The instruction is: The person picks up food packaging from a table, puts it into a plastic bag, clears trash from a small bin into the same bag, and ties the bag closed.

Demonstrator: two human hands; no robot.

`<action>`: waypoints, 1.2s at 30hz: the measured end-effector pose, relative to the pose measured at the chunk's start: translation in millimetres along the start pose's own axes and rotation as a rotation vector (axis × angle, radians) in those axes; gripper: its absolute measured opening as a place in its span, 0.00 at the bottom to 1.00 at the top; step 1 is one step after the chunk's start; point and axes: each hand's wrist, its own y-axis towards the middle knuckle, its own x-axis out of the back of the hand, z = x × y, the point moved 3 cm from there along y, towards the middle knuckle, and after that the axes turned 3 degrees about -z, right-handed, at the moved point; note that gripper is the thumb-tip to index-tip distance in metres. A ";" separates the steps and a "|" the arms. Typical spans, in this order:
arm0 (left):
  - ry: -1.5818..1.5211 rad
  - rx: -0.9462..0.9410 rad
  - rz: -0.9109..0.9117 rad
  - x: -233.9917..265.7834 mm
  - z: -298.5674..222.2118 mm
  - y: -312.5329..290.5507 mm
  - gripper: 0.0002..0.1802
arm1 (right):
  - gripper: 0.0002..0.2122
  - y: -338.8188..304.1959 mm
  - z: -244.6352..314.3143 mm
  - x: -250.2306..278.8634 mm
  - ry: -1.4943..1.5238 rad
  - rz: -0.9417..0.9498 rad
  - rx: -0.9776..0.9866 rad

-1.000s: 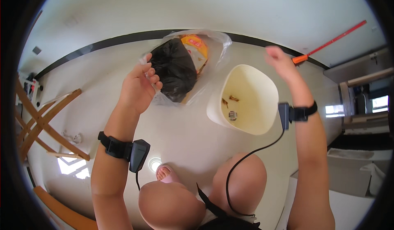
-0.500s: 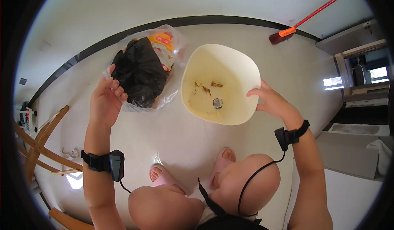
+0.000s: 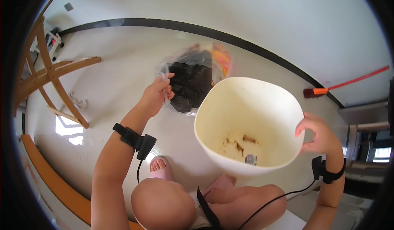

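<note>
My right hand (image 3: 319, 135) grips the right rim of a cream plastic waste bin (image 3: 262, 111), thumb and fingers on either side of the wall. The bin is tilted so that its inside shows; brown scraps (image 3: 240, 146) and a small crumpled silvery piece (image 3: 250, 160) lie at the bottom. To the left, my left hand (image 3: 159, 91) pinches the edge of a clear plastic bag (image 3: 166, 72). Inside that bag sit a black plastic bag (image 3: 188, 80) and some yellow and red packaging (image 3: 221, 59), partly blurred.
A broom (image 3: 316, 92) with a red handle leans on the wall at the right. Wooden curved furniture legs (image 3: 53, 74) and a small white cart (image 3: 51, 43) stand at the left. An orange-brown board edge (image 3: 53, 176) runs along the lower left. A low cabinet (image 3: 363, 113) is at the far right.
The view has turned to the left. The bin has come nearer to me, appearing larger, and its rim now overlaps the bag. Both hands keep their holds.
</note>
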 end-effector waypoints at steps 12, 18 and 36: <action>0.261 -0.019 0.184 45.3 -7.8 -15.9 0.31 | 0.21 135.8 -70.8 -80.9 0.859 0.356 -0.247; 0.480 -0.083 0.312 47.5 -18.9 -17.0 0.38 | 0.29 137.1 -91.0 -135.8 1.328 0.041 -0.375; 0.004 0.037 0.557 -39.3 -42.1 -9.4 0.41 | 0.25 92.3 -172.2 -193.7 1.486 -0.375 -0.688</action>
